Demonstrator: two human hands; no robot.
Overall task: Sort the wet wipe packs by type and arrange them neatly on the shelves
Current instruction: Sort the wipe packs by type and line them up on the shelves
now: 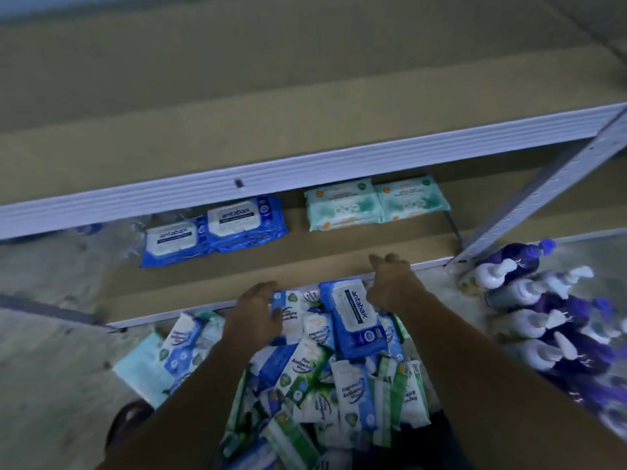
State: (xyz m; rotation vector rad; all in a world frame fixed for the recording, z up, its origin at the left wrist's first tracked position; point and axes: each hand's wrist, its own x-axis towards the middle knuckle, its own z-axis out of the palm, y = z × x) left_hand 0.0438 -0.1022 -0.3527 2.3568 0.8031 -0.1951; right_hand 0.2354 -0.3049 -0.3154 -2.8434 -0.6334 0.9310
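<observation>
The person's left grip (252, 317) reached over the pile of wet wipe packs (322, 385) heaped on the floor (51, 368) against the front edge of the lower shelf (305, 262). Its thumb and fingers pinched the left edge of a small white-and-blue pack (295, 305) at the top of the pile. The right grip (390, 283) hung over the shelf's front edge with its fingers bent downward, just beside a large blue antabax pack (356, 320) lying on the pile; whether it held anything I could not tell. On the lower shelf, two blue antabax packs (217, 228) lay side by side toward the left, and two pale green packs (376, 203) lay side by side toward the back right corner, partly under the upper shelf (305, 171). Purple and white pump bottles (549, 320) lay on the floor near the shelf's front right corner.
</observation>
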